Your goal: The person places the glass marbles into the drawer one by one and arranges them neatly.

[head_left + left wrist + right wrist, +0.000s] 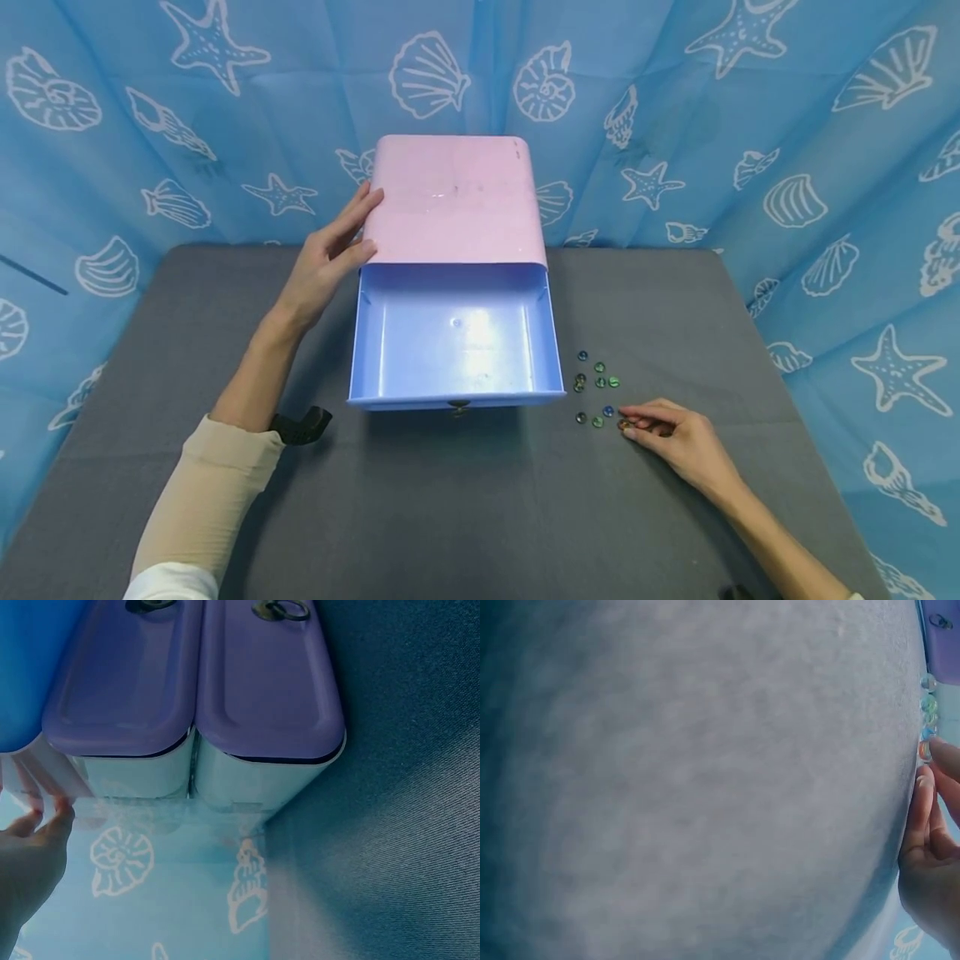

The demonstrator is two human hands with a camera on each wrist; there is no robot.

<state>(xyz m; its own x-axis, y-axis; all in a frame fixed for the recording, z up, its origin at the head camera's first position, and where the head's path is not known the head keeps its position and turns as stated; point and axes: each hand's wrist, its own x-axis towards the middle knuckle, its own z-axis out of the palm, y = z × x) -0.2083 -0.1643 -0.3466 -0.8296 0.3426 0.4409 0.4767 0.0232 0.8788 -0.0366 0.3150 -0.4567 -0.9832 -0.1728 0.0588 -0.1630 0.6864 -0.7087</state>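
Observation:
A pink drawer box stands on the table with its blue top drawer pulled out and nothing inside it. My left hand rests against the box's upper left side, fingers and thumb on its edge. To the right of the drawer lie several glass marbles, green, blue and dark. Beside them, low over the cloth, my right hand pinches an orange marble between thumb and fingers. A blue marble lies just left of those fingertips.
Two purple lower drawers are closed, each with a ring pull. A grey cloth covers the table. Blue curtains with shell prints hang behind and at both sides. A black strap piece sticks out from the left wrist.

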